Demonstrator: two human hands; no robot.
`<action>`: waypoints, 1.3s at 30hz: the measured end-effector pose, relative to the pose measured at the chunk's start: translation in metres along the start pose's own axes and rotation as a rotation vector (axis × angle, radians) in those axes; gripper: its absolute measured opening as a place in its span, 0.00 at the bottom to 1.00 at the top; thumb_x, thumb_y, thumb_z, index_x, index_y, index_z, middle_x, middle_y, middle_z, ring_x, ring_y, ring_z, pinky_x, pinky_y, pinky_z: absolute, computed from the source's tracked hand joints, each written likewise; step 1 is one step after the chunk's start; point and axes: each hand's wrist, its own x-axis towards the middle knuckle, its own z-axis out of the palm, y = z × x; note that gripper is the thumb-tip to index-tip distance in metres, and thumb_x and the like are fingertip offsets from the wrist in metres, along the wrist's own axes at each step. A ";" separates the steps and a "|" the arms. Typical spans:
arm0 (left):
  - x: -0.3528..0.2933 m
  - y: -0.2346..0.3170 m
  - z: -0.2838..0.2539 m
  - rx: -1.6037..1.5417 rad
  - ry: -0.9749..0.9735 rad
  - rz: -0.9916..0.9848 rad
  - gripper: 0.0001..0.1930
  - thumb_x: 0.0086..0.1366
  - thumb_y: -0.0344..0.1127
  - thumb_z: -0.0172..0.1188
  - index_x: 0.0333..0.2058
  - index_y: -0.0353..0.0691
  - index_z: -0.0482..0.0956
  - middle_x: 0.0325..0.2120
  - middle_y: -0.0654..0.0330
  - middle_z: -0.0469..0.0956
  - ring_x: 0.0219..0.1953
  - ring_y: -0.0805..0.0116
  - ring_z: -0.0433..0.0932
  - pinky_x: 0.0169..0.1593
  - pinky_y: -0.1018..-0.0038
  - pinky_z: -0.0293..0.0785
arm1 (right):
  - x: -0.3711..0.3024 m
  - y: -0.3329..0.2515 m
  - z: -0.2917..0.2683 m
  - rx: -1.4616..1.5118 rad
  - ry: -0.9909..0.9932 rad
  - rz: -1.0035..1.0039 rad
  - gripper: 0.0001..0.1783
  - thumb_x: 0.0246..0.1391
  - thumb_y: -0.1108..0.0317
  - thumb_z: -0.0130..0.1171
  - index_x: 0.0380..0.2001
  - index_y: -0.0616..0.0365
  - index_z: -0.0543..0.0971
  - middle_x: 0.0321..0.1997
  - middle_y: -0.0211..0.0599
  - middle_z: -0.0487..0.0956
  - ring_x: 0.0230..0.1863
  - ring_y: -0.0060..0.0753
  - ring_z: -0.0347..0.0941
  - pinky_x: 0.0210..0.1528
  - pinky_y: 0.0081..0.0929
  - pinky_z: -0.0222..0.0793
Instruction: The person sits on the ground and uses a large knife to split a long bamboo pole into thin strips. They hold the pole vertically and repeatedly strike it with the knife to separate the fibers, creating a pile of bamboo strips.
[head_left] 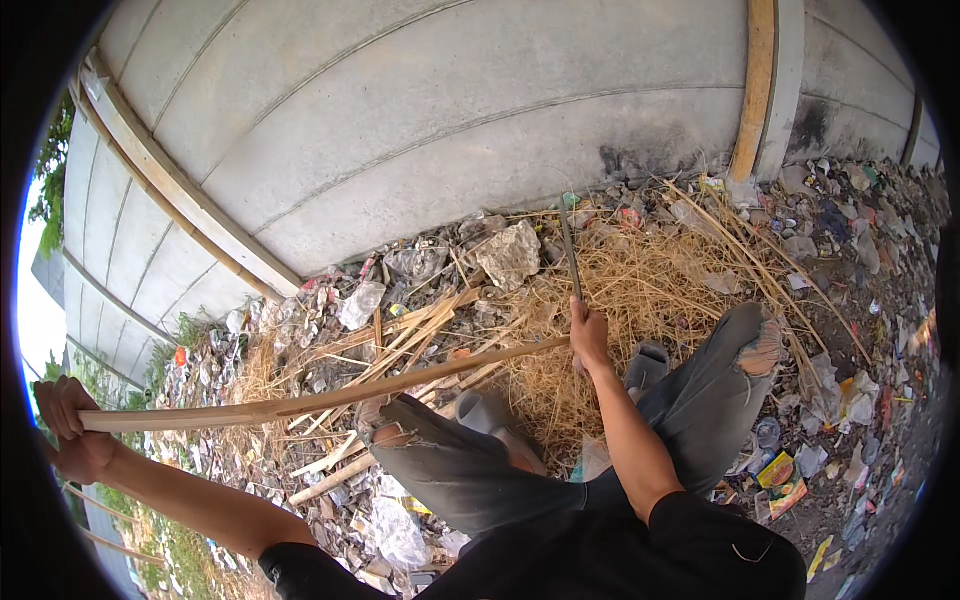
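My left hand [75,430], stretched out to the far left, is closed round the end of a long split bamboo strip [330,397]. The strip runs across in front of me above my left knee, bowing slightly, and its other end reaches my right hand [589,336]. That hand is wrapped round the handle of a long, narrow-bladed knife [571,245], whose dark blade points away toward the wall. Where strip and knife meet, my fingers partly hide the contact. Pale, curly bamboo shavings [640,290] lie heaped beyond and beneath my right hand.
Several split bamboo strips [425,325] lie left of the shavings, near a large stone [509,255]. Plastic litter and rubble cover the ground. A grey concrete panel wall [450,110] rises ahead, with a bamboo pole [754,90] against it. My bent knees flank the work area.
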 end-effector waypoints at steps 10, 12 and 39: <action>-0.035 -0.045 -0.033 -0.173 0.072 0.205 0.22 0.58 0.51 0.56 0.18 0.49 0.54 0.15 0.66 0.54 0.14 0.73 0.50 0.22 0.73 0.50 | -0.026 -0.103 -0.020 0.631 -0.003 0.032 0.20 0.63 0.53 0.63 0.26 0.54 0.70 0.19 0.32 0.71 0.14 0.22 0.67 0.16 0.33 0.69; -0.051 -0.044 -0.032 -0.212 0.100 0.243 0.22 0.55 0.51 0.57 0.17 0.49 0.54 0.14 0.67 0.54 0.13 0.73 0.51 0.22 0.73 0.49 | -0.019 -0.114 -0.030 0.726 0.076 0.044 0.21 0.60 0.54 0.66 0.25 0.54 0.68 0.19 0.31 0.71 0.16 0.23 0.71 0.16 0.29 0.69; -0.173 -0.366 0.017 1.603 -0.174 -0.057 0.34 0.66 0.47 0.62 0.63 0.33 0.62 0.60 0.40 0.65 0.64 0.43 0.64 0.64 0.48 0.65 | 0.010 -0.241 -0.068 1.085 0.371 -0.217 0.15 0.53 0.76 0.71 0.26 0.55 0.72 0.23 0.28 0.74 0.18 0.21 0.67 0.20 0.23 0.66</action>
